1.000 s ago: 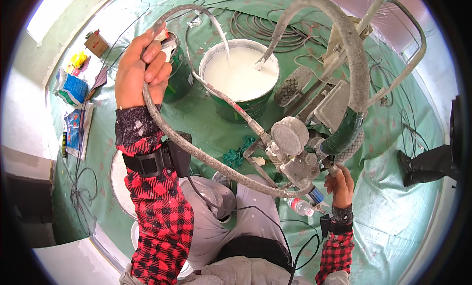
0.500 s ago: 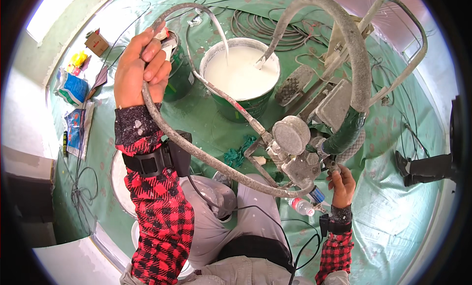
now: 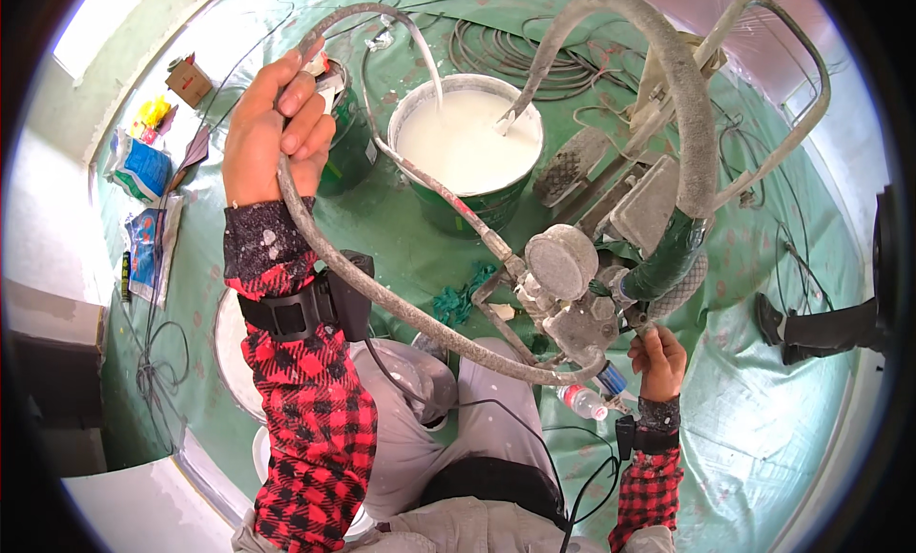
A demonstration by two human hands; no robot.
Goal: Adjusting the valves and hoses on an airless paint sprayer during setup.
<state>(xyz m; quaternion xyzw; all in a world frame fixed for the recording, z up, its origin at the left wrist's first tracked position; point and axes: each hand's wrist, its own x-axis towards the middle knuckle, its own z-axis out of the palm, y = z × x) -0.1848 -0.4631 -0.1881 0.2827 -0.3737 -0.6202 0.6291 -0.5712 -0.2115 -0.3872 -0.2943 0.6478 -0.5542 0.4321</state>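
My left hand (image 3: 281,128) is closed around a grey, spattered hose (image 3: 382,324) at the upper left. The hose's raised loop arches toward a green bucket of white liquid (image 3: 458,143), where a pale tube or stream descends; I cannot tell which. A thick curved hose (image 3: 682,95) joins the bucket to a dusty pump (image 3: 582,319) with a round gauge (image 3: 563,262). At the pump's lower right, my right hand (image 3: 658,357) pinches a small metal fitting (image 3: 637,322) with thumb and fingers, partly hidden.
Behind my left hand stands another green bucket (image 3: 348,157). Bags (image 3: 138,166) and a box (image 3: 188,83) lie left. Coiled hoses (image 3: 506,57), the pump's wheeled frame (image 3: 725,47) and a plastic bottle (image 3: 582,400) are around me. Another person's dark-clad leg (image 3: 830,324) is at right.
Both my hands stay almost in place on the hose and fitting, the right shifting very slightly. The other person's foot at the right has moved a little leftward.
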